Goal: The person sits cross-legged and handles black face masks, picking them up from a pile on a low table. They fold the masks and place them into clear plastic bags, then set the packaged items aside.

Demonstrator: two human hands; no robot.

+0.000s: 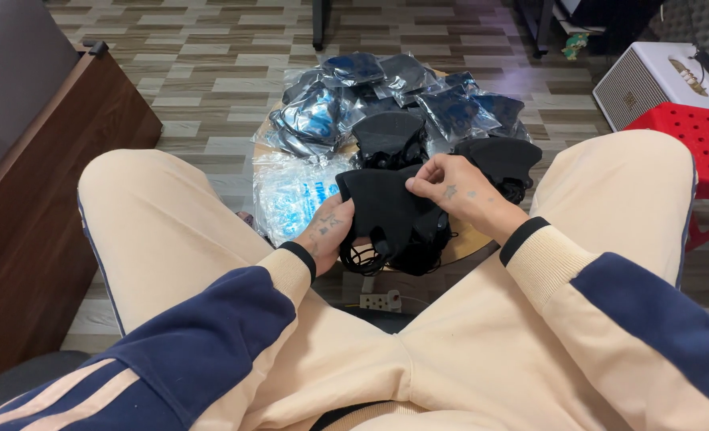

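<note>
My left hand [325,231] grips a stack of black fabric face masks [386,214] from below, with their ear loops hanging down. My right hand [450,189] pinches the top edge of the uppermost mask. Both hands are held between my knees, above a small round wooden table [472,237]. More loose black masks [390,132] lie on the table just beyond, one of them [504,157] right behind my right hand.
Several clear plastic bags with black masks [386,92] are piled at the far side of the table. Empty clear bags [290,191] lie at its left. A brown cabinet [43,199] stands left, a red plastic stool [701,144] and a white speaker [649,80] right. A power strip [380,302] lies on the floor.
</note>
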